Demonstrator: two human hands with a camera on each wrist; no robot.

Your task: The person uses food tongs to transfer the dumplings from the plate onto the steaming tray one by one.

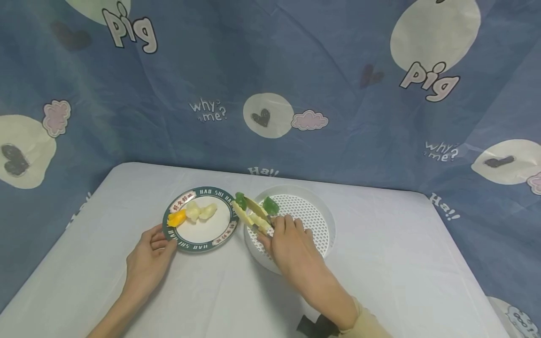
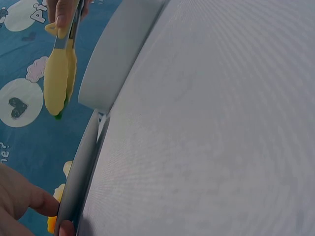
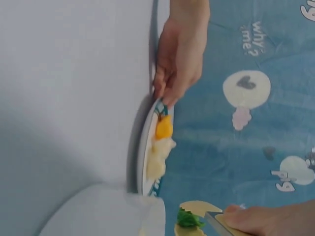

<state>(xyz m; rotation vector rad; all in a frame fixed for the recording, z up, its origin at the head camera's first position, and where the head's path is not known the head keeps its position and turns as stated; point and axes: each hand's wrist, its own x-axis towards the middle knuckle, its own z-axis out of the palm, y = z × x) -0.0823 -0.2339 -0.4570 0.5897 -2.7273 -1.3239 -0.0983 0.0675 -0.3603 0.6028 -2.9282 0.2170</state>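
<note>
My left hand [image 1: 150, 258] pinches the near-left rim of a green-rimmed white plate [image 1: 207, 233] between thumb and fingers. On the plate lie a yellow-orange piece [image 1: 176, 218] and pale yellowish pieces [image 1: 201, 211], their kind unclear. My right hand [image 1: 293, 251] grips a pair of tongs [image 2: 55, 81] with pale yellow tips and metal arms. Between the tips sits a leafy-looking green piece [image 3: 188, 219], held above the gap between the plate and a round white perforated tray [image 1: 331, 225]. Another green piece [image 1: 271, 205] lies in the tray at its far left.
Both dishes stand on a table with a white cloth [image 1: 393, 263]. A blue printed curtain [image 1: 203, 145] hangs behind and around it. A black patch [image 1: 317, 326] shows at the near edge, beside the right sleeve [image 1: 365, 324].
</note>
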